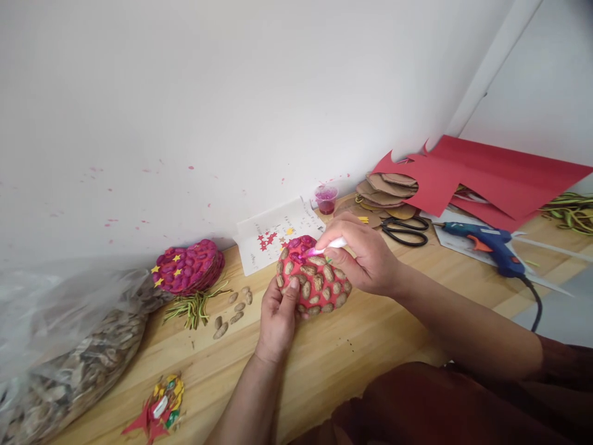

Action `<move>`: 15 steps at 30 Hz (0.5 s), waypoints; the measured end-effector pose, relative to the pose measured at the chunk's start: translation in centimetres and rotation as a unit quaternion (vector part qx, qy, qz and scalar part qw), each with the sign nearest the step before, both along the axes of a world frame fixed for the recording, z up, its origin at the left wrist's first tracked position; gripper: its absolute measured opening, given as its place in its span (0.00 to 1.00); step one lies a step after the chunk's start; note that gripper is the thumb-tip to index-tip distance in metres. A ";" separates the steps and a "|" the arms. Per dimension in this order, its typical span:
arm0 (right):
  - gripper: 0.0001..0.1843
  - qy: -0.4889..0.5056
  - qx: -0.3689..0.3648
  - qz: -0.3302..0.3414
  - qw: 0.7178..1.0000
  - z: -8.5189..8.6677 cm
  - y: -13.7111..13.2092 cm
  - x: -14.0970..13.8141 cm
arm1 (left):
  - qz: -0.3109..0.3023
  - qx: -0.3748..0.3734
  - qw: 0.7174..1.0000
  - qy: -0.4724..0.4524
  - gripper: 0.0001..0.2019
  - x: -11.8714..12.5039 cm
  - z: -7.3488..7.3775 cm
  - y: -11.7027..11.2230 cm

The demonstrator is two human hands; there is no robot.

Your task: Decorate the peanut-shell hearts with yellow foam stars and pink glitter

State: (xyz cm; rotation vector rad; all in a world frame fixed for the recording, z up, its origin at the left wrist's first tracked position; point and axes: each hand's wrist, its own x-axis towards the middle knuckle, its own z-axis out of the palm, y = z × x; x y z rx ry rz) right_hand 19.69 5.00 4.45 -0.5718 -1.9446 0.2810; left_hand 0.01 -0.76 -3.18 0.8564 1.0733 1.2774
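My left hand (278, 315) grips the lower left edge of a round red disc (330, 289) covered with glued-on peanuts, thumb on its face. My right hand (364, 250) pinches a white-handled paintbrush (334, 243). The brush's magenta bristles touch peanuts near the disc's top, where several are painted magenta; the others are bare brown. A small clear cup (326, 200) with dark pink paint stands behind, by the wall.
At left lie a stack of finished magenta discs (189, 267), loose peanuts (221, 330) and a plastic bag of peanuts (88, 364). Scissors (405, 230), a blue glue gun (491, 242), red paper (491, 173) and cardboard discs (386, 190) lie right. Paper scraps (160, 408) sit in front.
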 end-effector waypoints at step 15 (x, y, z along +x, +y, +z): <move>0.06 0.006 0.002 -0.014 1.000 0.2 -0.1 0.0 | 0.003 0.000 1.000 0.008 0.19 0.0 0.1 0.0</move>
